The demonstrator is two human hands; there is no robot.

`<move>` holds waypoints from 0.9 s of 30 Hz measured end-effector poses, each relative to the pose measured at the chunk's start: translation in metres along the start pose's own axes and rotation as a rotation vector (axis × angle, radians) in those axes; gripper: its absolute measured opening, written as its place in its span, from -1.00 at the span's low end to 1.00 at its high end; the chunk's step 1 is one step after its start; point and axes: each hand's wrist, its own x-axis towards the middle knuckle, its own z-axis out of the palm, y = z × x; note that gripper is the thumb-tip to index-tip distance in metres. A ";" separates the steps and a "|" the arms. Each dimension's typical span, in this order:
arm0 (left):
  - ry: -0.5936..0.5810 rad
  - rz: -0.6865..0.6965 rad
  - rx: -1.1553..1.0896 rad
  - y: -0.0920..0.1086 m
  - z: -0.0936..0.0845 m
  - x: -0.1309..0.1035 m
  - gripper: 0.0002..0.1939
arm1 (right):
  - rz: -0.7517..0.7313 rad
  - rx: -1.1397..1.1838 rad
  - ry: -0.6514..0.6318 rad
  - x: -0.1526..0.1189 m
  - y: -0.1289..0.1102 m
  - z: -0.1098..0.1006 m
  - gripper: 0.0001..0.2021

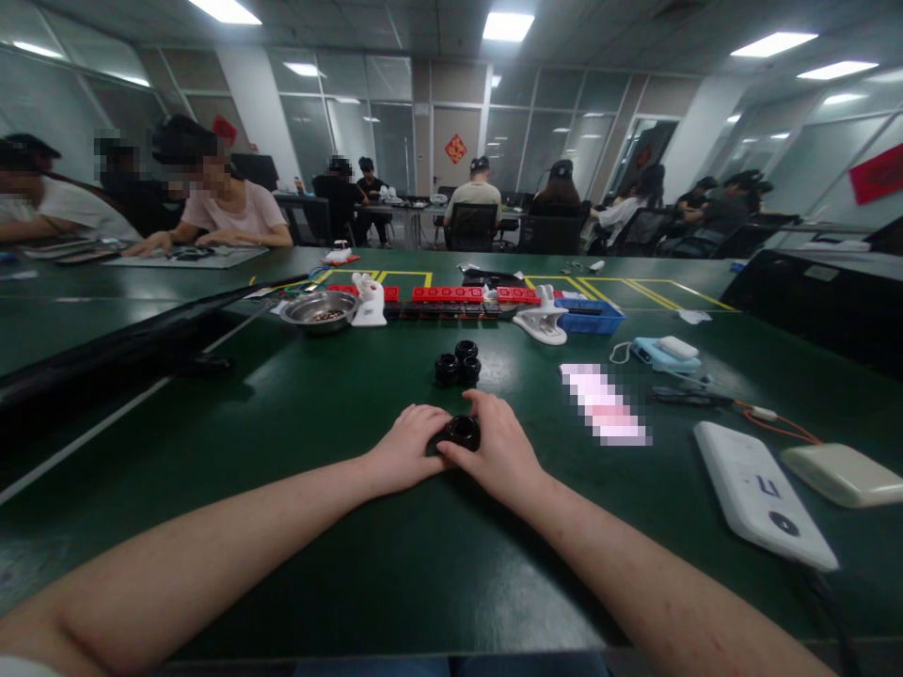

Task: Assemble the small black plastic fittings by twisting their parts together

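Both hands meet on a small black ring-shaped part (464, 432) that lies on the dark green table top (339, 555), near the middle of the view and close in front of the person. The right hand (499, 448) has its fingers curled over the part's right and far side, thumb against its near edge, so the fingers are closed on it. The left hand (409, 448) presses in from the left with fingers bunched together and their tips touching the part's left side; whether it truly grips or only steadies cannot be told. Just beyond the hands, a cluster of three similar black round parts (458, 363) sits apart on the table. Farther back runs a row of red blocks on a black strip (451, 295), with a shallow round metal bowl (320, 310) at its left end, a white stand (370, 301) beside that bowl, and a white clamp-like holder (542, 321) next to a blue plastic tray (591, 317) at the right. To the right of the hands lie a long white device (762, 494) and a cream flat case (843, 473). Other people sit at tables behind.
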 end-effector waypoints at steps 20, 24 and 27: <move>0.010 -0.002 -0.003 0.001 0.000 -0.001 -0.70 | 0.019 0.182 -0.100 0.000 0.005 0.004 -0.45; 0.009 -0.003 0.000 0.000 0.000 -0.001 -0.68 | -0.026 0.194 -0.118 -0.002 0.006 -0.001 -0.35; 0.002 -0.001 -0.007 0.000 0.000 -0.001 -0.68 | -0.017 0.151 -0.063 -0.001 0.003 -0.003 -0.32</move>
